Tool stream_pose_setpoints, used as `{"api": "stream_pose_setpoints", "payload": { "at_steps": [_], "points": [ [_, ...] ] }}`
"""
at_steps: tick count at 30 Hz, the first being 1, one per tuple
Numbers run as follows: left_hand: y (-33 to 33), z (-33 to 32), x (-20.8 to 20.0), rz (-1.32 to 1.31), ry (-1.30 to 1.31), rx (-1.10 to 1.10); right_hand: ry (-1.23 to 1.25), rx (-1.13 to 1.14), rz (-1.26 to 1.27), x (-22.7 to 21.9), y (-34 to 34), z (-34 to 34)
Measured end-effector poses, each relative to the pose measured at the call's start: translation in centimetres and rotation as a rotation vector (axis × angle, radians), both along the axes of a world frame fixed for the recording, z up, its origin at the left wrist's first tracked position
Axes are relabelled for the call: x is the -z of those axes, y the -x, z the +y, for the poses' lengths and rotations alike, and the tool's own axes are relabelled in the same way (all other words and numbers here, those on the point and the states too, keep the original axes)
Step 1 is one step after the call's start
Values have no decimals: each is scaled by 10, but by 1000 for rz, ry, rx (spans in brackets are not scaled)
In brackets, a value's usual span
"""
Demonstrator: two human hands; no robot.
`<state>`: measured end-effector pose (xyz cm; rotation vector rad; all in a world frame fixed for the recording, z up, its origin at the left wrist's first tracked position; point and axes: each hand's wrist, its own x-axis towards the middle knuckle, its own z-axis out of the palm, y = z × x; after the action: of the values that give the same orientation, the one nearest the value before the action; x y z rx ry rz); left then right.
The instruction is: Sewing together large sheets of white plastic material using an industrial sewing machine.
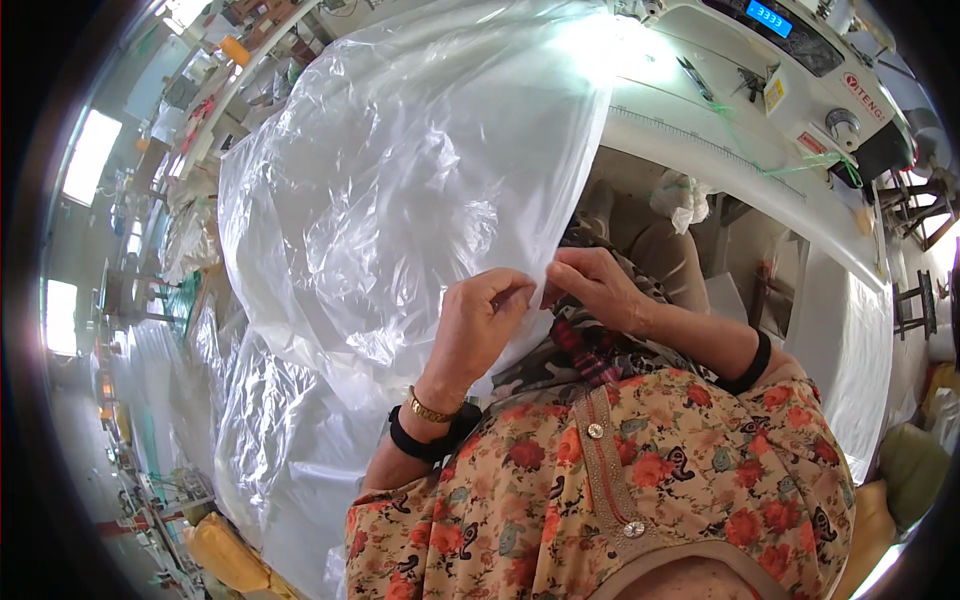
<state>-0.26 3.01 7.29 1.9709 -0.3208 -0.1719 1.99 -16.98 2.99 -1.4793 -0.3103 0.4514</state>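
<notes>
A large sheet of clear, crinkled plastic film [400, 170] spreads from the sewing machine table down over my lap's left side. Its right edge runs down to my two hands, which meet close together. My left hand [485, 315] is closed with fingertips pinching the film's edge. Just to its right, my right hand [600, 285] is also closed, thumb and forefinger pinched at the same edge. The fingertips hide exactly how the film lies between them.
A white sewing machine [830, 110] with a lit display stands at the upper right. Small snips [695, 78] and green thread [800, 165] lie on its white table [740, 175], which has a ruler strip. More film [280, 430] hangs at the lower left.
</notes>
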Motion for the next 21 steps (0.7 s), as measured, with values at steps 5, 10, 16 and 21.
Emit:
{"api": "stream_pose_setpoints", "payload": {
  "at_steps": [5, 10, 16, 21],
  "points": [
    [1, 0, 8, -103, -13, 46, 204, -134, 76, -23, 33, 6],
    [-2, -2, 0, -249, -144, 134, 233, -171, -175, -20, 37, 13],
    [-3, 2, 7, -208, -86, 156, 446, -256, -489, -10, 39, 22],
    [-2, 0, 7, -126, -149, 138, 493, -320, -675, -8, 37, 29]
  ]
}}
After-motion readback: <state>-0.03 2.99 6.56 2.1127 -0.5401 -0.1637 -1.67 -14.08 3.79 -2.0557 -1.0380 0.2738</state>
